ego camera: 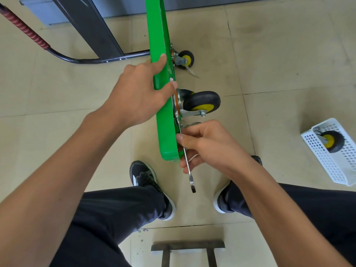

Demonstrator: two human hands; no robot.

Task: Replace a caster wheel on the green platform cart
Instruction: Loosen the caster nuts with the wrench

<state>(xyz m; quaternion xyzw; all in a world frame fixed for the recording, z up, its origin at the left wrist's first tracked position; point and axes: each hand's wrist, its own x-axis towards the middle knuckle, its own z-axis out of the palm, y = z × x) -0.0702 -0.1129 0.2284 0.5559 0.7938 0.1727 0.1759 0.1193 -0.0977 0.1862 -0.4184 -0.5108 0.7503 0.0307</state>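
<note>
- The green platform cart (163, 105) stands on its edge on the pale tiled floor (269, 54), a smooth, glossy plastic slab with rounded corners, its underside turned to the right.
- The left hand (138, 93) grips the cart's upper edge, fingers curled over the rim just above the nearer caster.
- That nearer caster wheel (202, 102), a fat black rubber tyre on a yellow hub in a bright metal fork, sticks out from the cart's underside; a second, smaller-looking caster (185, 59) juts out further along the same face.
- The right hand (204, 145) is closed round a slim, shiny metal wrench (189, 170), held against the cart's underside just below the nearer caster; the wrench's free open end points toward the person's shoes.
- Well right of the cart, a white perforated plastic basket (335, 166) holds a spare black-and-yellow caster (330, 140).
- Left of the cart lies its black tubular handle (81, 60) with a red ribbed grip.
</note>
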